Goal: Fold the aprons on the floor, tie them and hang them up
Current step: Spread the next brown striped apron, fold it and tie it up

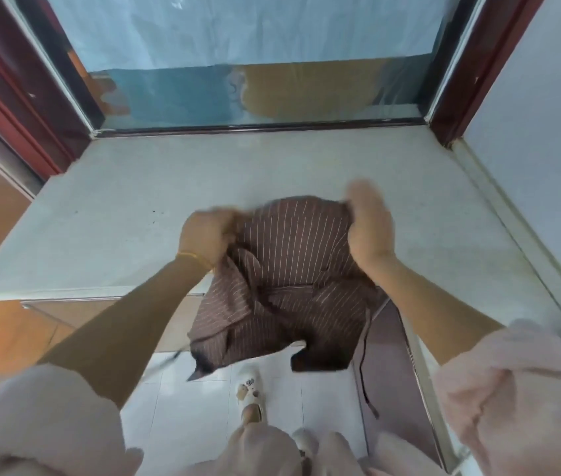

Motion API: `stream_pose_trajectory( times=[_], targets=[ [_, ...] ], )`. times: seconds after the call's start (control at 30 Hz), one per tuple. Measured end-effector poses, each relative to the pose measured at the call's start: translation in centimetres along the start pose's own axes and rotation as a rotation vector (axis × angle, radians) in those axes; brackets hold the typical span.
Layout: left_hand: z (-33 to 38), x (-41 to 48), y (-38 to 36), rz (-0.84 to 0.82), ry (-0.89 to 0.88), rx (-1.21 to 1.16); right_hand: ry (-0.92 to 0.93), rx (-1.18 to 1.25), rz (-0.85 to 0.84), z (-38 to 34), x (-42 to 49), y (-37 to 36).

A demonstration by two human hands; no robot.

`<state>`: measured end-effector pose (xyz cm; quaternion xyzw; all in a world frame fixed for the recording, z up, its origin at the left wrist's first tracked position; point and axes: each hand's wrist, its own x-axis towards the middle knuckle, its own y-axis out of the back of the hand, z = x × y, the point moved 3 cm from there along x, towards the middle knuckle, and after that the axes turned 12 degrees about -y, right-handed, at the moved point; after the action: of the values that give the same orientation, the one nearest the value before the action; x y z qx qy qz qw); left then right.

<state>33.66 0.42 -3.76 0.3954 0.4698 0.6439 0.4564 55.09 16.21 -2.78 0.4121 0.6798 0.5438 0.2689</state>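
We're gripping the apron (293,269) by its top corners, left hand (205,237) and right hand (370,225) both kinda blurry. Upper half is lying on the ledge (135,201), the rest is hanging over the floor (183,407), strap (363,379) dangling right of our slipper (250,389).

The apron (293,269) is held between both hands: the left hand (203,237) grips its upper left corner, the right hand (370,228) its upper right. Its top lies over the ledge (117,228), with the window (255,91) behind. Its lower part hangs before the ledge's front edge, above the floor (183,407) and a slipper (250,393).
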Motion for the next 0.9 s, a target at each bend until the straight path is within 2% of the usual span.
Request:
stream_pose_trajectory(
  times=[0.03,0.07,0.1,0.13,0.2,0.27,0.33,0.4,0.5,0.6,0.73,0.8,0.87,0.9],
  targets=[
    [0.1,-1.2,-2.0,-0.391,-0.062,0.11,0.118,-0.235,-0.37,-0.3,-1.9,-1.5],
    [0.2,-2.9,-3.9,-0.782,-0.059,0.193,0.141,-0.47,-0.805,0.1,-4.2,-3.3],
    [0.3,-4.3,-4.9,-1.038,-0.027,0.241,0.11,-0.595,-1.135,0.7,-5.8,-4.5],
    [0.5,-4.8,-4.9,-1.127,0.002,0.247,0.055,-0.626,-1.267,0.9,-5.9,-5.3],
    [0.3,-4.3,-3.4,-1.08,0.166,0.152,0.052,-0.659,-1.192,0.1,-3.4,-5.4],
    [-1.0,-3.0,-1.1,-0.953,0.434,-0.079,0.091,-0.587,-1.03,-1.5,-0.6,-4.1],
    [-2.6,-1.1,2.1,-0.703,0.678,-0.341,-0.002,-0.293,-0.916,-2.9,2.0,-1.3],
    [-3.5,1.5,6.0,-0.423,0.753,-0.467,-0.094,0.08,-0.767,-4.6,4.5,1.8],
    [-4.3,6.5,12.2,-0.03,0.638,-0.441,-0.226,0.568,-0.584,-7.1,8.4,5.5],
    [-3.6,11.5,17.8,0.254,0.552,-0.14,-0.222,0.795,-0.457,-8.9,11.5,8.6],
    [-3.3,20.2,20.7,0.416,0.495,-0.14,-0.175,0.694,-0.288,-8.1,15.3,10.3],
    [-1.5,27.1,20.6,0.483,0.362,-0.178,-0.274,0.674,-0.201,-5.6,19.0,10.3],
    [2.4,33.3,19.0,0.409,0.165,-0.266,-0.44,0.632,-0.159,-1.8,22.0,9.4],
    [4.5,36.0,17.5,0.305,0.039,-0.321,-0.515,0.564,-0.14,0.5,23.2,8.6]
  ],
)
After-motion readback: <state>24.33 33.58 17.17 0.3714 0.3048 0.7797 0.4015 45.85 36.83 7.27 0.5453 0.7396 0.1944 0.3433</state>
